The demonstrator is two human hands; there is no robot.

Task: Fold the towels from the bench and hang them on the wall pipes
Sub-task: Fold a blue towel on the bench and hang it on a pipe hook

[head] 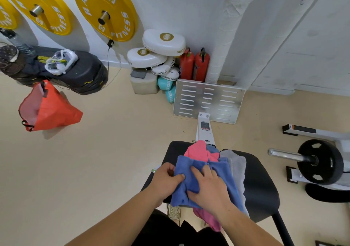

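Observation:
A pile of towels lies on the black padded bench (259, 185). The blue towel (219, 170) is on top, over a pink towel (197, 150) and beside a grey towel (237, 162). My left hand (167, 179) pinches the blue towel's left edge between thumb and fingers. My right hand (210, 185) lies on the blue towel with its fingers gripping a fold of the cloth. A white wrapped wall pipe (227, 37) runs up the wall behind the bench.
A metal footplate (208, 100) stands at the bench's far end. Red extinguishers (195, 65) and white boxing pads (162, 43) sit against the wall. A barbell with a black plate (320, 161) lies to the right. Yellow weight plates (106, 9) hang on the wall; an orange bag (49, 109) hangs left.

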